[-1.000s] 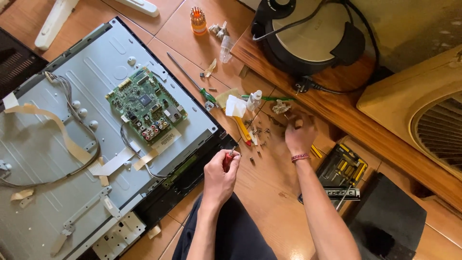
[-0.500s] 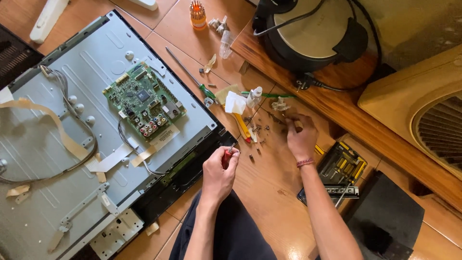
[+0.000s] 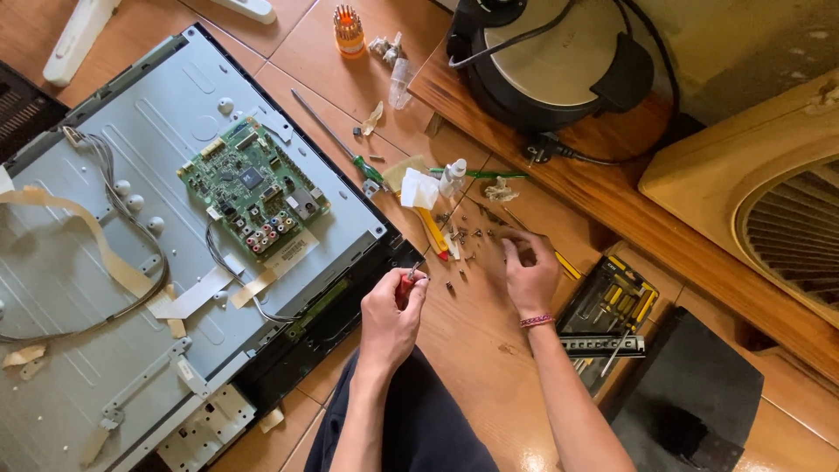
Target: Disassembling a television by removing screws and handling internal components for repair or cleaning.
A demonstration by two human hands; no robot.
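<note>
My left hand (image 3: 393, 313) is closed around a red-handled screwdriver (image 3: 418, 267) whose thin shaft points up toward the loose screws (image 3: 468, 238) on the tiled floor. Over those screws my right hand (image 3: 526, 271) hovers, fingers curled and pinching among them; whether a screw is between the fingertips I cannot tell. To the left lies an opened flat-screen set (image 3: 131, 262), back side up, with a green circuit board (image 3: 253, 188) on its grey metal plate.
A long green-handled screwdriver (image 3: 336, 140), a yellow tool (image 3: 433, 234) and a small white bottle (image 3: 453, 177) lie near the screws. A black and yellow tool case (image 3: 607, 315) sits to the right. A round cooker (image 3: 555, 52) stands on a wooden ledge, a fan housing (image 3: 769, 201) beside it.
The view has shifted slightly. My right hand has moved a little down among the screws. My left hand keeps its hold on the screwdriver in about the same place.
</note>
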